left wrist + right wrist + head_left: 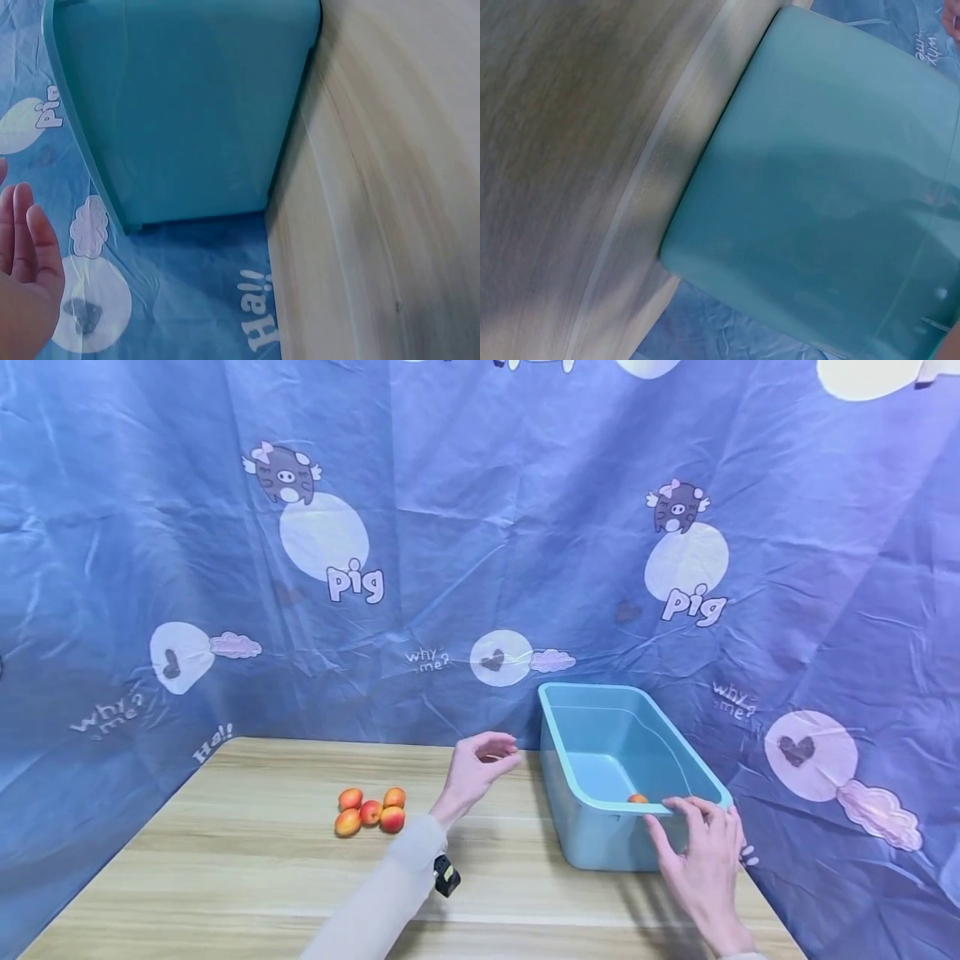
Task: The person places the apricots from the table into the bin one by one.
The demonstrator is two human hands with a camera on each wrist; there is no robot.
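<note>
My left hand (480, 768) is held over the table just left of a blue plastic bin (562, 777), fingers loosely bent and apart from the thumb, with nothing between them. In the left wrist view, part of that hand (30, 262) shows beside the bin. My right hand (705, 852) holds the bin's near rim at its right corner, fingers over the edge and thumb by the outer wall. Inside the bin, one orange fruit (637, 798) peeks above the near rim. Several red-orange apricots (371, 812) sit grouped on the table, left of my left forearm.
The wood-grain table (225, 860) ends at a blue printed cloth (450, 543) hanging behind it and along both sides. The bin stands at the table's right, close to the cloth. A black wrist device (446, 875) is strapped at my left wrist.
</note>
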